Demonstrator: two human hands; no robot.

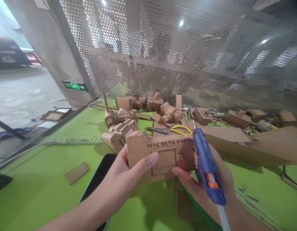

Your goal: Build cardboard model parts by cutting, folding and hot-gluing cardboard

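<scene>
A brown cardboard box with a notched top edge and black print (141,158) is held at the centre, above a bright green tabletop (40,189). Its left end is gripped by the left hand (132,173), the thumb laid flat across a raised rectangular frame of cardboard (164,160). The lower edge is touched by the thumb of the right hand (198,190), in which a blue plastic glue gun (203,150) is also clasped, its nozzle pointed toward the far side and a whitish glue stick (222,216) protruding from its near end.

Just beyond the box, yellow-handled metal scissors (169,130) are laid. Farther off, brown camera-shaped cardboard models (130,102) are set out before a perforated grey metal panel (162,48). At left, a dark, flat, blue-edged tray-like object (96,179) is partly covered by the left forearm, near a loose cardboard scrap (77,173).
</scene>
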